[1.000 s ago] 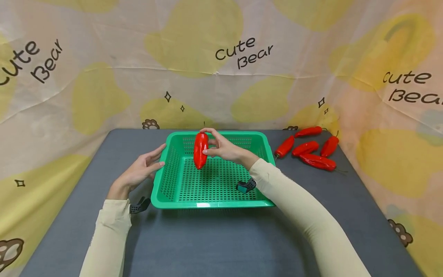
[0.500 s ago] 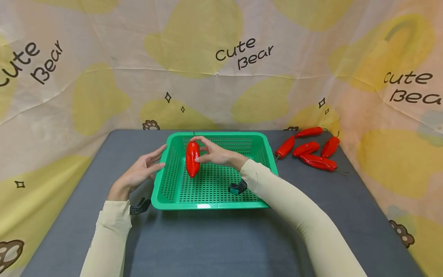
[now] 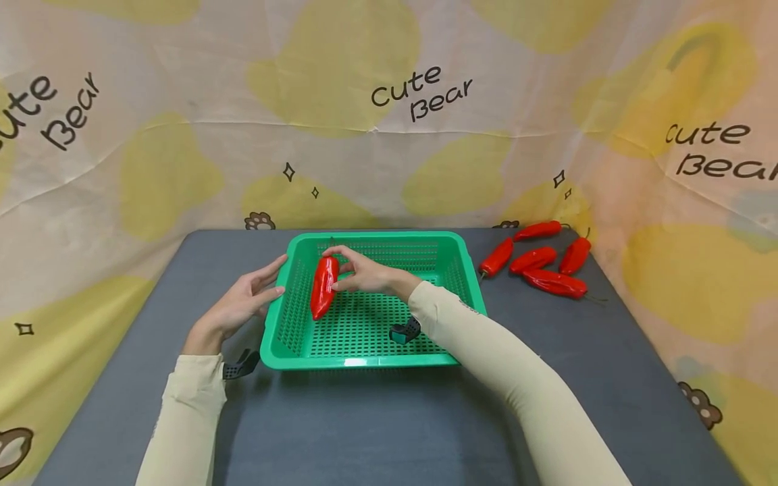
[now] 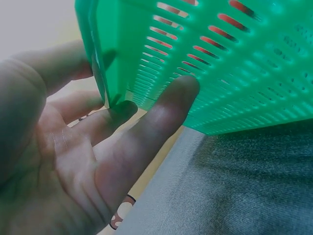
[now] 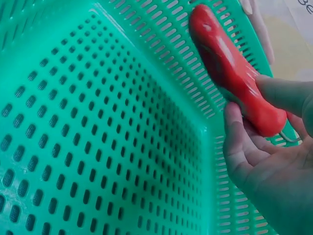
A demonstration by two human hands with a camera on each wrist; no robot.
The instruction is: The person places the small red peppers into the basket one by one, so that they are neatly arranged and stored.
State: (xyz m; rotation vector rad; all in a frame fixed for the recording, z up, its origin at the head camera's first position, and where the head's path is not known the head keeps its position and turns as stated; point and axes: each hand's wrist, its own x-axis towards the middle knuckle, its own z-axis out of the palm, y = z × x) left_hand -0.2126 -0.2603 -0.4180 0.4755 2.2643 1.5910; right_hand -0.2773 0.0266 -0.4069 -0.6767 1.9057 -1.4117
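Note:
In the head view a green basket (image 3: pixel 365 362) stands on the grey table. Inside its left part, above the perforated floor, my right hand (image 3: pixel 365 275) pinches a red pepper (image 3: pixel 325 289) near its stem end, tip pointing down. The right wrist view shows thumb and fingers of my right hand (image 5: pixel 274 156) on either side of the pepper (image 5: pixel 232 73). My left hand (image 3: pixel 240 302) lies against the basket's left rim with fingers extended. In the left wrist view my left hand (image 4: pixel 93 142) touches the outside wall and rim of the basket (image 4: pixel 110 49).
Several red peppers (image 3: pixel 554 283) lie on the table (image 3: pixel 377 425) to the right of the basket. A patterned cloth (image 3: pixel 340 81) hangs behind the table and along both sides.
My right hand has carried the pepper left and lower into the basket, and the pepper's tip has swung slightly leftward. My left hand stays at the rim; the head view has shifted slightly.

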